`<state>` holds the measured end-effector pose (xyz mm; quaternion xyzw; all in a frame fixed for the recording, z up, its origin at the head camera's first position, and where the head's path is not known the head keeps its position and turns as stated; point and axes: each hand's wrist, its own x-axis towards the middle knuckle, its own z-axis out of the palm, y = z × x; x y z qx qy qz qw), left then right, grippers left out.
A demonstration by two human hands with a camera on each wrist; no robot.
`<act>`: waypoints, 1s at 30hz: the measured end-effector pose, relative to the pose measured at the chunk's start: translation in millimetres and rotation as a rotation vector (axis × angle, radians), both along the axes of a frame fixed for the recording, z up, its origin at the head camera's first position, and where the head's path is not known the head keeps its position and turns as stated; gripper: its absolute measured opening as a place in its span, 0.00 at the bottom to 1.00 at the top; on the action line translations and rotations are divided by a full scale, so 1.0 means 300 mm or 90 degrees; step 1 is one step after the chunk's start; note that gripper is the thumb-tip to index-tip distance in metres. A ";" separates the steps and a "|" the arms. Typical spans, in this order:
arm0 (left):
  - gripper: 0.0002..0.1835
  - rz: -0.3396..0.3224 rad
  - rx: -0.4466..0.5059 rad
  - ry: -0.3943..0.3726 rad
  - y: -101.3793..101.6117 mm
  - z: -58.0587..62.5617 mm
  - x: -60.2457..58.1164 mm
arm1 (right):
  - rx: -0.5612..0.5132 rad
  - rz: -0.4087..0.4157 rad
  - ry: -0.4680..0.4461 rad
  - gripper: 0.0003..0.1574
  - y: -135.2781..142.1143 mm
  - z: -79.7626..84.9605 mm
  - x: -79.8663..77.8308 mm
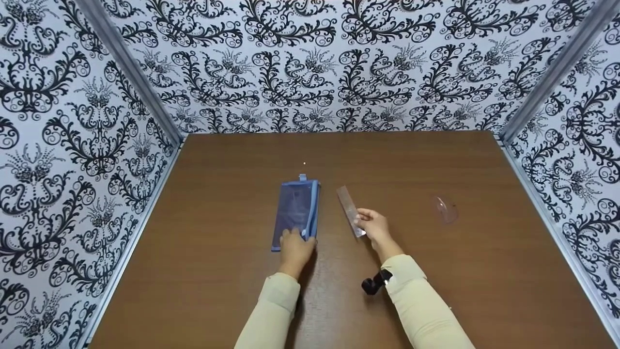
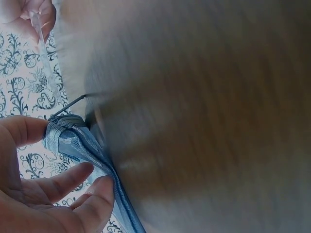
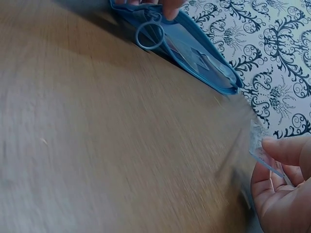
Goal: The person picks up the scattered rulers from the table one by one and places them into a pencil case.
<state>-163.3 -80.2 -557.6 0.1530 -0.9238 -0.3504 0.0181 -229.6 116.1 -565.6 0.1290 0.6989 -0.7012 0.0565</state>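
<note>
A blue see-through zip pouch (image 1: 293,206) lies on the table left of the middle. My left hand (image 1: 296,248) grips its near end, and in the left wrist view the fingers hold the zipped edge (image 2: 77,138) between them. A ring pull (image 3: 150,36) hangs from the zipper, and the pouch mouth gapes in the right wrist view. To the right of the pouch, my right hand (image 1: 375,226) pinches a clear ruler (image 1: 347,201) near its closer end, between thumb and fingers. The ruler slants away to the upper left, its far end level with the pouch's top.
A clear, pinkish curved piece, like a protractor (image 1: 446,209), lies on the brown table (image 1: 232,194) to the right. Patterned walls (image 1: 310,68) close off the back and both sides. A black wrist camera (image 1: 375,282) juts from the right sleeve.
</note>
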 end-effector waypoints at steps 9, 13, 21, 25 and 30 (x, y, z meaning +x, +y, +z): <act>0.27 0.003 -0.012 0.021 -0.004 -0.002 -0.002 | -0.008 0.017 0.000 0.24 -0.044 0.002 0.007; 0.24 0.005 -0.018 0.040 -0.004 -0.004 -0.002 | -0.011 0.024 0.003 0.24 -0.063 0.000 0.011; 0.22 0.006 -0.018 0.042 -0.005 -0.006 -0.001 | -0.003 0.043 0.008 0.24 -0.102 -0.005 0.014; 0.23 0.003 -0.018 0.037 -0.004 -0.002 -0.001 | -0.005 0.055 0.006 0.24 -0.114 -0.002 0.018; 0.25 -0.001 -0.019 0.025 -0.002 0.000 0.000 | -0.017 0.072 0.009 0.24 -0.131 0.042 0.043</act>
